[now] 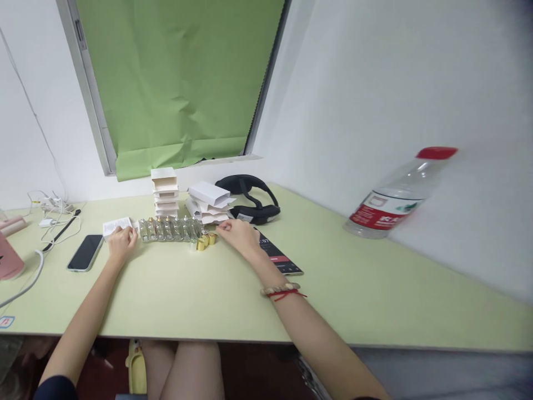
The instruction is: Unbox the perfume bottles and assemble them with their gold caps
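A row of several small clear glass bottles lies on the pale green table. My left hand rests at the row's left end, fingers curled, beside a white leaflet. My right hand lies at the row's right end, fingers bent toward a few gold caps. Whether either hand grips anything is too small to make out. A red string and a bead bracelet circle my right wrist.
Behind the bottles stand stacked white cartons and loose folded cartons, with a black headset. One phone lies left, another under my right forearm. A water bottle stands at the right wall. Cables trail far left.
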{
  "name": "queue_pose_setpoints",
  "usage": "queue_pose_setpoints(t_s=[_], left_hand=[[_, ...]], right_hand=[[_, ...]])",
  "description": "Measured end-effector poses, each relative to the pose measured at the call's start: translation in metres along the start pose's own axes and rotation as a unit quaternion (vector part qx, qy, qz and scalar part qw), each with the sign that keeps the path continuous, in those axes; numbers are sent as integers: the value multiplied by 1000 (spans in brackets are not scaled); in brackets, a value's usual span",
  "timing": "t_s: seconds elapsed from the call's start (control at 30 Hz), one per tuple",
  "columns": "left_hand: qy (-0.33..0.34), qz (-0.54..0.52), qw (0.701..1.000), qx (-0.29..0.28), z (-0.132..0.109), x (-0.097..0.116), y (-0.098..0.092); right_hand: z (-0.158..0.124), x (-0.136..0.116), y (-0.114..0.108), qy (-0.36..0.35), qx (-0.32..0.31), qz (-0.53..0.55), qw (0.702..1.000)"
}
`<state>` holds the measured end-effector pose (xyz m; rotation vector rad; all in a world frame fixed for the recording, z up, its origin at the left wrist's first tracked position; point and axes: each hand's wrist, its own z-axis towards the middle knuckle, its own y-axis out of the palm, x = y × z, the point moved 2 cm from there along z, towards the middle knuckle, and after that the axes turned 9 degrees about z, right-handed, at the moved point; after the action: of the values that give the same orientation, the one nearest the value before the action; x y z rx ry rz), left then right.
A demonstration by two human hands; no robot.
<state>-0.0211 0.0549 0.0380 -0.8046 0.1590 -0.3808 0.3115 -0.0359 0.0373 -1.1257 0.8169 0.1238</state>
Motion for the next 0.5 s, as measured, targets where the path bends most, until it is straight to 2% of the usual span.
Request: queue_pose_setpoints(t_s=[0.17,0.5], left_hand=[[-37,17,999,25,2,-4,2],[-71,20,997,-13,0,-3,1]], right_hand=[[2,5,5,-21,-32,-15,999],[6,11,12,-19,-56,-41,997]])
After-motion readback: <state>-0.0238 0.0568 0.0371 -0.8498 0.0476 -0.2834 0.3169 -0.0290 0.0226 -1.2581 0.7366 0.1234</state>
